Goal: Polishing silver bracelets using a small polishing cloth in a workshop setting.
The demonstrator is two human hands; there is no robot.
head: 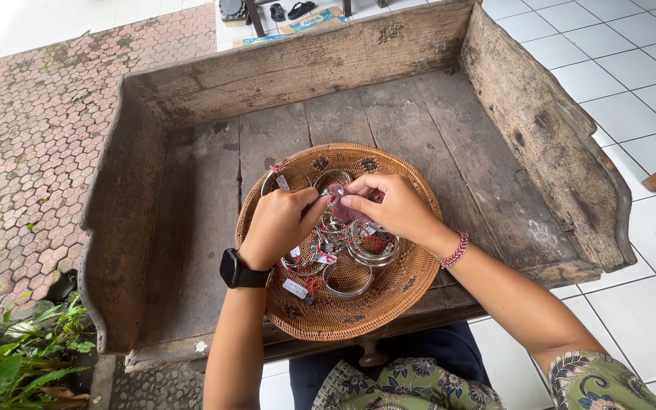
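Two hands pinch one small piece above a basket of silver bangles.

Over the round woven basket [389, 304] on the old wooden desk [191, 228], the left hand [279, 224] and right hand [392, 205] meet, fingertips closed together on a small pinkish item [341, 199] with a metal ring; what it is exactly cannot be told. It sits between the fingertips above the basket's far half, its long axis seeming to run left to right. By my judgement the sorting is barely begun: the tagged silver bangles [347, 262] lie heaped together with red threads, only this one lifted.
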